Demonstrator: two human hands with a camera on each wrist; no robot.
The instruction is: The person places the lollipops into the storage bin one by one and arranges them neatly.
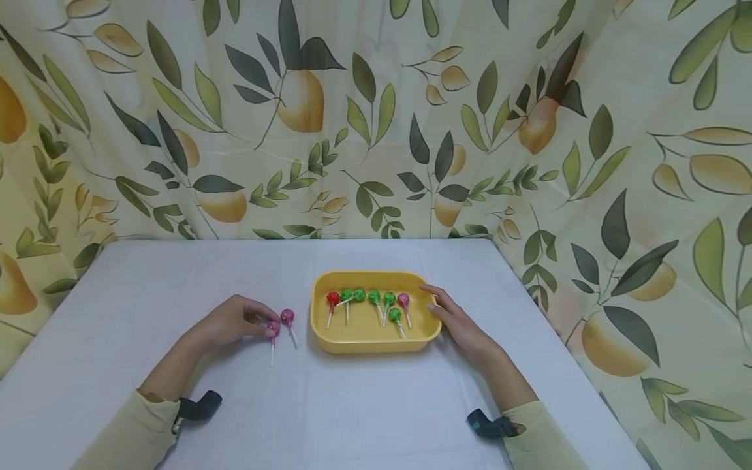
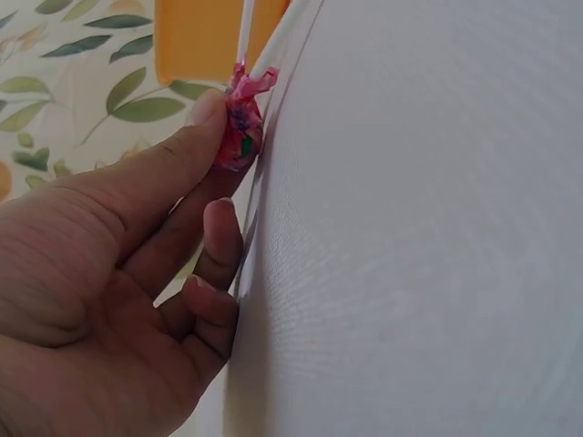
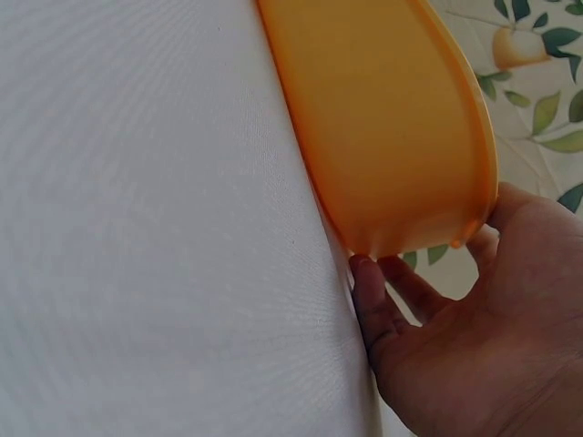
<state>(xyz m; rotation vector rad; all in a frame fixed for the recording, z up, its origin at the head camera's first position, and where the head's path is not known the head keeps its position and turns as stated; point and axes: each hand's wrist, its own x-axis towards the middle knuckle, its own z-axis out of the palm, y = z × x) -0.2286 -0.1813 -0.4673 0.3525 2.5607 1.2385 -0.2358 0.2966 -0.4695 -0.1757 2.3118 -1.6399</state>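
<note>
My left hand (image 1: 235, 320) pinches the wrapped head of a pink lollipop (image 1: 273, 328) between thumb and index finger, its white stick pointing toward me. Just right of it, a second pink lollipop (image 1: 287, 316) lies on the table. In the left wrist view the pinched lollipop (image 2: 241, 127) shows close up, with the other fingers loosely bent. My right hand (image 1: 464, 326) holds the right end of a yellow tray (image 1: 376, 344). In the right wrist view, the thumb is at the tray's rim (image 3: 487, 118) and other fingertips touch low on its wall.
Inside the tray lie a red lollipop (image 1: 333, 298), several green lollipops (image 1: 374, 297) and one pink lollipop (image 1: 403, 299). A white cloth covers the table (image 1: 364, 405). Behind it hangs a fruit-and-leaf patterned curtain (image 1: 376, 156).
</note>
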